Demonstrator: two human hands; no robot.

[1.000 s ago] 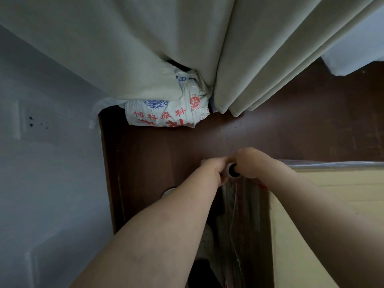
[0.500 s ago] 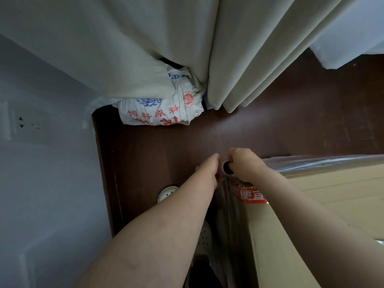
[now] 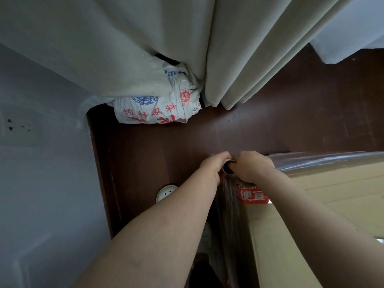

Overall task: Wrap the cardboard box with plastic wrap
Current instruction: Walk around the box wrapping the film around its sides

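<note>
At the cardboard box's (image 3: 311,206) far left corner, the right hand (image 3: 254,167) clasps the plastic wrap roll (image 3: 228,169); the left hand (image 3: 214,167) apparently pinches the roll's open end.

We take this for a room in a home, likely a bedroom or a storage corner. Pale curtains (image 3: 228,48) hang down to a dark wood floor (image 3: 291,125). We see a socket (image 3: 16,127) on the painted wall (image 3: 41,194), a printed woven sack (image 3: 158,111) tucked under the drapes, and a white perforated slipper (image 3: 166,191).
</note>
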